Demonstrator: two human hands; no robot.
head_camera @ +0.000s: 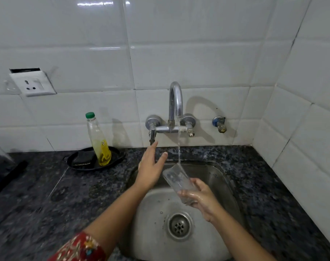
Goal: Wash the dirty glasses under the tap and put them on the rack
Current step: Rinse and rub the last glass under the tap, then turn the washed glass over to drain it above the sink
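A clear drinking glass point(176, 178) is tilted over the steel sink point(154, 206), its mouth up-left under a thin stream of water from the chrome tap point(175, 102). My right hand point(201, 199) is wet and grips the glass by its base. My left hand point(152, 165) is empty, fingers spread, stretched toward the tap's left handle point(152, 136), fingertips just below it. No rack is in view.
A plastic bottle point(99, 140) of yellow liquid stands on a black plate point(75, 161) with a dark scrubber, left of the sink. A dark object point(2, 166) sits at the far left edge. Speckled dark counter point(264, 185) surrounds the sink; tiled walls close the back and right.
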